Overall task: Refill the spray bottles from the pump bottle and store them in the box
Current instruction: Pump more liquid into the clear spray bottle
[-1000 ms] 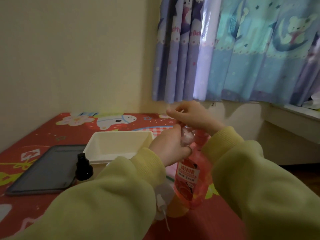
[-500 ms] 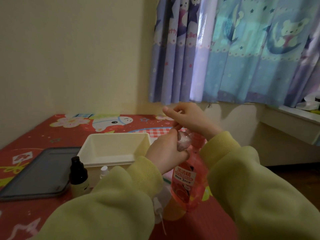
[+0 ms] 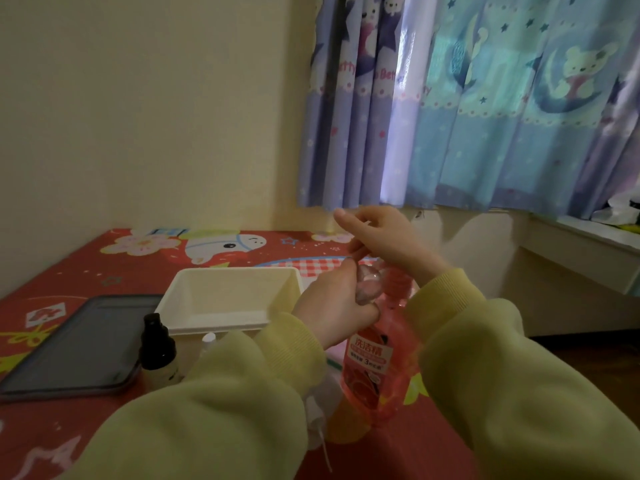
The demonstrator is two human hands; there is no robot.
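Looking down, we see the blue and purple cartoon-printed curtain (image 3: 485,116) hanging behind the red cartoon-printed table cover (image 3: 86,268); on the cover's left lies a flat dark grey tray (image 3: 76,344); just right of it stands the white rectangular plastic box (image 3: 228,299), open-topped; right of the box the pink translucent pump bottle (image 3: 374,372) stands upright; our right hand (image 3: 384,237) sits over its pump head, forefinger stretched out, the other fingers loosely bent, and we cannot tell whether it holds the pump; our left hand (image 3: 332,313) curls round the small clear spray bottle (image 3: 369,284), gripping it beside the pump bottle's neck, above the table; the small pale spray bottle with a black cap (image 3: 157,348) stands upright between tray and box front; a small white cap (image 3: 209,339) shows beside it, partly hidden by our yellow-green sleeve (image 3: 225,410).
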